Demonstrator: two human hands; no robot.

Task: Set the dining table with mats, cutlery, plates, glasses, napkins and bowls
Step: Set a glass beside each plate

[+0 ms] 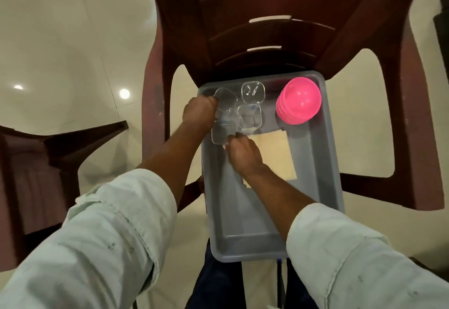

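Note:
A grey plastic tub [323,163] rests on the seat of a maroon chair. Several clear square glasses stand at its far end. My left hand [198,112] grips one glass [226,97] at the far left corner. My right hand [243,153] pinches another clear glass [220,135] just in front of it. Two more glasses [252,92] [249,116] stand free beside them. A stack of pink bowls [298,101] lies tilted in the far right corner. Cream napkins [277,155] lie flat on the tub's floor, partly under my right hand.
The maroon plastic chair [267,29] holds the tub, its backrest rising behind it. Another maroon chair [36,163] stands at the left. Glossy cream floor tiles [73,41] surround both. The near half of the tub holds nothing.

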